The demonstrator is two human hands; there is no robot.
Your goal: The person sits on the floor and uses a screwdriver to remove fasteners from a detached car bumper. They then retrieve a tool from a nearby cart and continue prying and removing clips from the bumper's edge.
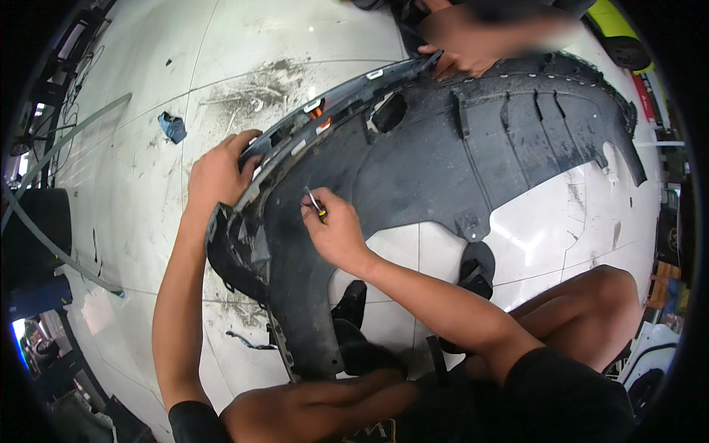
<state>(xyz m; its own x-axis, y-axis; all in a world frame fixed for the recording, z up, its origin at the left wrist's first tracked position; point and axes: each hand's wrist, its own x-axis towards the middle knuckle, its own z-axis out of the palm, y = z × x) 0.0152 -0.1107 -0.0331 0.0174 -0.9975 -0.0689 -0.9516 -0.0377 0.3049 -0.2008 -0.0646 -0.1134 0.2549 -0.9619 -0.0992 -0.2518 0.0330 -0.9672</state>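
Note:
A large dark grey plastic car bumper point(288, 135) with a broad underbody panel point(421, 173) lies on the floor before me. My left hand point(224, 171) is wrapped over the bumper's edge at its left end, fingertips curled to the inner side. In my right hand point(336, 230) is a small screwdriver point(320, 210) with a yellow-and-black handle, its metal shaft pointing up and left. That hand is just over the left part of the panel; whether the tool touches anything is unclear. An orange clip point(323, 124) sits in a slot along the bumper's edge.
Across the bumper, another person's hand point(465, 66) touches its far edge. A scrap of blue material point(172, 128) lies on the stained tiled floor. A long grey strip point(66, 140) stretches along the left. My feet and a black shoe point(477, 269) are close to the panel's near edge.

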